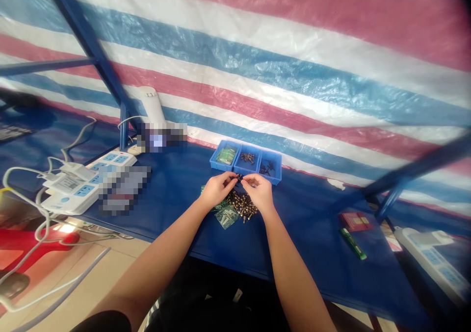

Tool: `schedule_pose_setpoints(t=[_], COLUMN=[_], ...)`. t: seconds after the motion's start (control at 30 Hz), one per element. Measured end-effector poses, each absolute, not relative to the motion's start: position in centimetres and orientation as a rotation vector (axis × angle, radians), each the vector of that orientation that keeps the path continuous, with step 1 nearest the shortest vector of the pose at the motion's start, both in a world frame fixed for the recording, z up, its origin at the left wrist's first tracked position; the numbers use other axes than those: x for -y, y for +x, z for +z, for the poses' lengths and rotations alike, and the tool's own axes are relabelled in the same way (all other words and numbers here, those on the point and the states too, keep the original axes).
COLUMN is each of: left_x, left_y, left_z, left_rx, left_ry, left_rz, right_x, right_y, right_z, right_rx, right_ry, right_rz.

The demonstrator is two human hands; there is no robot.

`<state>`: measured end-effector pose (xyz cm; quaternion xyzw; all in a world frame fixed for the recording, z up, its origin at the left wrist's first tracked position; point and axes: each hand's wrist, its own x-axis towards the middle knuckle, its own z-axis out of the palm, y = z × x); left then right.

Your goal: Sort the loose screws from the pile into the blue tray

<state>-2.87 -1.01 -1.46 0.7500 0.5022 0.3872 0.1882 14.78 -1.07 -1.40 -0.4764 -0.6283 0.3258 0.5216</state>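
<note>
My left hand and my right hand meet fingertip to fingertip above the table, both pinched around a small dark piece too small to make out fully. Just below them lies a loose pile of brass-coloured and dark screw-like fittings. Beside the pile, partly under my left hand, are small clear-green packets with pale pins or screws. Behind my hands stand three joined blue bins: the left bin holds green packets, the middle bin brass-coloured pieces, the right bin black pieces.
A white power strip with plugs and cables lies at the left, near a blurred-out flat object. On the right are a red box, a narrow green box and another power strip. Blue frame posts flank the blue table.
</note>
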Motion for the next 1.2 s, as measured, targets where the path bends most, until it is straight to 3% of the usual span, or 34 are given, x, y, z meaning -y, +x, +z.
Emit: schedule_pose_setpoints(t=[1.2], left_x=[1.5], left_y=[-3.0], left_z=[-0.9], left_rx=[-1.318], left_ry=[2.038], left_rz=[1.074], right_x=[1.7], right_y=[14.2], right_z=[-0.5], right_rx=[1.560], right_ry=[-1.043], right_rz=[0.827])
